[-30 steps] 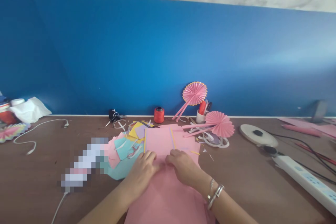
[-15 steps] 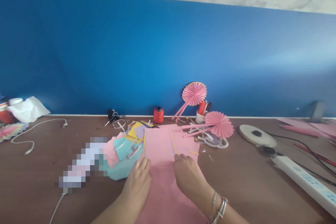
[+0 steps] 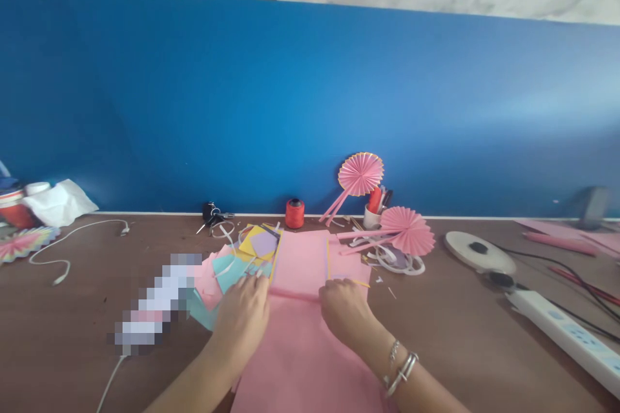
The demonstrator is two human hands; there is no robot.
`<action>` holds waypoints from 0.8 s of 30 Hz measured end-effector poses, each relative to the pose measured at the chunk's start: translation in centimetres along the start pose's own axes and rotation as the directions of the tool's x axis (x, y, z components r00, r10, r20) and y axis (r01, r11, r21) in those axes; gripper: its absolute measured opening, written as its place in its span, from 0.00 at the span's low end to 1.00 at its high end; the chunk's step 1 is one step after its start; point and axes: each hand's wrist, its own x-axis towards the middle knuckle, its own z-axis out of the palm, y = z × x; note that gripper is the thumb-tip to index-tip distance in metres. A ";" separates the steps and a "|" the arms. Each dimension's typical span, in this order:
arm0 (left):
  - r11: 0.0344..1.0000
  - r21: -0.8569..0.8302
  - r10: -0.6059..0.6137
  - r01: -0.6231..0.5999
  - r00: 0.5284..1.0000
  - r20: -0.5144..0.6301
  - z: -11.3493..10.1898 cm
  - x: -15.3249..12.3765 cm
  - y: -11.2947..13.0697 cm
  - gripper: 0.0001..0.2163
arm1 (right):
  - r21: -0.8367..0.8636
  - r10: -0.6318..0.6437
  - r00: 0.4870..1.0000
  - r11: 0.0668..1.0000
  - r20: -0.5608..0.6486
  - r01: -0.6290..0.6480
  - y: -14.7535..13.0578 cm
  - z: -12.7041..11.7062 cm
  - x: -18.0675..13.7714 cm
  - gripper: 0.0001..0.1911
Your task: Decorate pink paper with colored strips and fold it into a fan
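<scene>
A large pink paper sheet (image 3: 300, 348) lies on the brown table (image 3: 475, 342) in front of me, with a raised fold line across it between my hands. My left hand (image 3: 242, 319) presses on the left end of that fold, fingers curled over the paper's edge. My right hand (image 3: 345, 311), bracelets on its wrist, pinches the fold's right end. Beyond the fold, the far part of the pink sheet (image 3: 300, 258) lies flat with yellow strips along its sides.
Teal, yellow and lilac paper scraps (image 3: 242, 258) lie left of the sheet. Two pink paper fans (image 3: 409, 230), a cup of pens (image 3: 374, 211), a red thread spool (image 3: 294, 213), keys (image 3: 213, 214), a white power strip (image 3: 566, 329), cables and a blurred patch surround it. A blue wall stands behind.
My hands moved apart along the pink sheet, from its middle to the two ends of a crease. The fold now stands up between them.
</scene>
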 end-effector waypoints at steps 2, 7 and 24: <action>0.978 -0.203 -0.038 0.045 0.999 0.036 0.3 0.2 0.2 0.12 | 0.025 0.031 0.998 0.999 -0.051 -0.029 0.5 0.2 0.3 0.09; 0.683 -0.718 -0.063 0.134 0.990 0.125 2.2 0.4 0.9 0.14 | 0.181 0.005 0.940 0.982 -0.341 0.061 -0.1 -0.3 -0.1 0.08; 0.967 -0.055 0.235 -0.250 0.952 -0.197 2.8 0.7 0.4 0.18 | 0.124 -0.209 0.819 0.939 -0.534 0.321 -2.2 -1.8 -1.5 0.16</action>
